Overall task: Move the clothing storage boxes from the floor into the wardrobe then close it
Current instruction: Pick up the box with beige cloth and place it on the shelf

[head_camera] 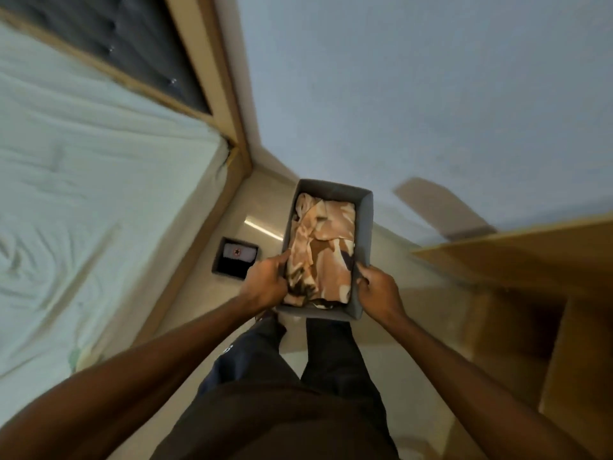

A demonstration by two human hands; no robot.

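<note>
I hold a grey fabric storage box (365, 227) in the air in front of me, filled with folded beige and brown patterned clothing (323, 250). My left hand (265, 280) grips its near left side, thumb over the rim. My right hand (378, 290) grips its near right corner. A second, smaller dark storage box (236, 257) with dark and white clothes sits on the floor beside the bed frame. The wooden wardrobe (530, 293) stands open at the right, its dark inner compartment showing.
A bed with a pale sheet (83, 194) and wooden frame (212, 234) fills the left side. A pale wall (398, 94) is ahead. The narrow strip of cream floor (262, 207) runs between bed and wardrobe. My dark-trousered legs are below the box.
</note>
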